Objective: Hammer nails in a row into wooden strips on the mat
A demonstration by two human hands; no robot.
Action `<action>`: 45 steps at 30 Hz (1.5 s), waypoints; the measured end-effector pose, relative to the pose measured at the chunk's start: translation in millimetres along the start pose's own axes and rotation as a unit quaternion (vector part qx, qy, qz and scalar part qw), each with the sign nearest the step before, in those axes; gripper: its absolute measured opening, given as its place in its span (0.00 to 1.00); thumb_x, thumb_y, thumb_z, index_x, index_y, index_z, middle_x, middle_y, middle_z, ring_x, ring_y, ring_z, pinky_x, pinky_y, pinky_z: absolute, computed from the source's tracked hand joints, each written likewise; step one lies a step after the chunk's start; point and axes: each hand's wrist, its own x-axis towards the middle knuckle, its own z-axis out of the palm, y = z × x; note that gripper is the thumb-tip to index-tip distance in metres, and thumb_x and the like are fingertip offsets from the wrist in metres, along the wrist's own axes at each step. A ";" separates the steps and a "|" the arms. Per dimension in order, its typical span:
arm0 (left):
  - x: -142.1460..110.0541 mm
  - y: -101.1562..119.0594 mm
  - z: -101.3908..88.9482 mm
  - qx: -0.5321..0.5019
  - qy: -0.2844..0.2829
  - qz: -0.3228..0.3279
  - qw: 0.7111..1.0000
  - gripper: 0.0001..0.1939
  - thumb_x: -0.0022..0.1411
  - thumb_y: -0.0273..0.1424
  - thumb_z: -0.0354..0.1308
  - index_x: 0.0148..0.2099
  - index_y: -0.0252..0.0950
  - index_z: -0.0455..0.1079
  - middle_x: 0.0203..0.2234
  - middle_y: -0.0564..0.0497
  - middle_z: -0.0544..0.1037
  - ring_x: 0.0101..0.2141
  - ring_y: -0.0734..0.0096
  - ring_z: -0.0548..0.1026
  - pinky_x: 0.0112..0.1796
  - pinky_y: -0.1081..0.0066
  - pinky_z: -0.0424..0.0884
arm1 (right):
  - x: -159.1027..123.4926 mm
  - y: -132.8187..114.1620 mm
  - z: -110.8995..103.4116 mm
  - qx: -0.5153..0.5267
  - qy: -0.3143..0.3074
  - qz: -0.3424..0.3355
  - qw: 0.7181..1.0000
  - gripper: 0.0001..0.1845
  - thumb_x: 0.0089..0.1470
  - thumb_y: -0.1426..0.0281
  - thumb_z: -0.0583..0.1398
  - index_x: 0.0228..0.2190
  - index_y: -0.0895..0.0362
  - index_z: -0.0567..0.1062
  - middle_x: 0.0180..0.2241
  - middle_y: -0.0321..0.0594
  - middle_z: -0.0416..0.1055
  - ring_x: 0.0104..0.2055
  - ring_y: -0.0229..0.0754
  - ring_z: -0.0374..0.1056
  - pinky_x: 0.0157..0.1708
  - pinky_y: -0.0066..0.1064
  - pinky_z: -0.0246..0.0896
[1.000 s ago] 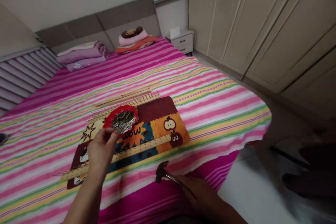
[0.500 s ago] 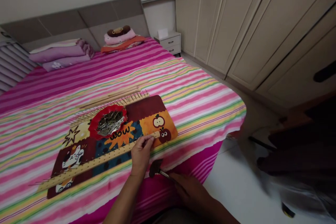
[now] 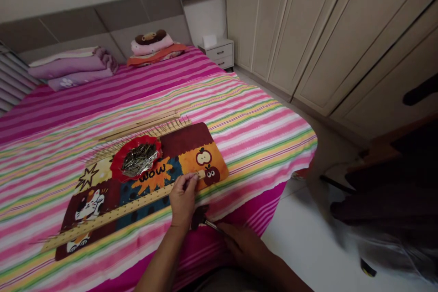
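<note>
My left hand (image 3: 184, 195) is closed in a pinch at the right end of a long wooden strip (image 3: 137, 203), with what looks like a thin nail (image 3: 197, 174) at its fingertips. Rows of dark dots run along the strip, and several nails stick out at its left end. In my right hand (image 3: 241, 242) is a hammer (image 3: 215, 226), gripped by the handle. Its dark head lies low over the bed edge, just right of my left wrist. A red scalloped bowl (image 3: 117, 167) full of loose nails stands beyond the strip.
A patterned mat (image 3: 186, 139) lies beneath the strip and bowl on the striped bedspread (image 3: 260, 123). Behind the bowl is another wooden strip bristling with nails (image 3: 137, 139), and bare wooden strips (image 3: 147, 121). Folded bedding (image 3: 71, 70) and wardrobes (image 3: 284, 23) are farther off.
The view has shifted slightly, so most things appear a little farther left. Both hands keep their grips; the hammer head sits slightly closer to my left wrist.
</note>
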 end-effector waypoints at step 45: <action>-1.6 1.8 8.5 0.098 0.014 0.076 0.992 0.11 0.54 0.40 0.54 0.31 0.39 0.72 0.26 0.52 0.75 0.30 0.70 0.72 0.34 0.71 0.67 | -9.4 -22.1 -36.0 0.053 0.135 0.008 0.989 0.19 0.61 0.71 0.50 0.53 0.51 0.67 0.48 0.41 0.74 0.48 0.43 0.71 0.47 0.33 0.66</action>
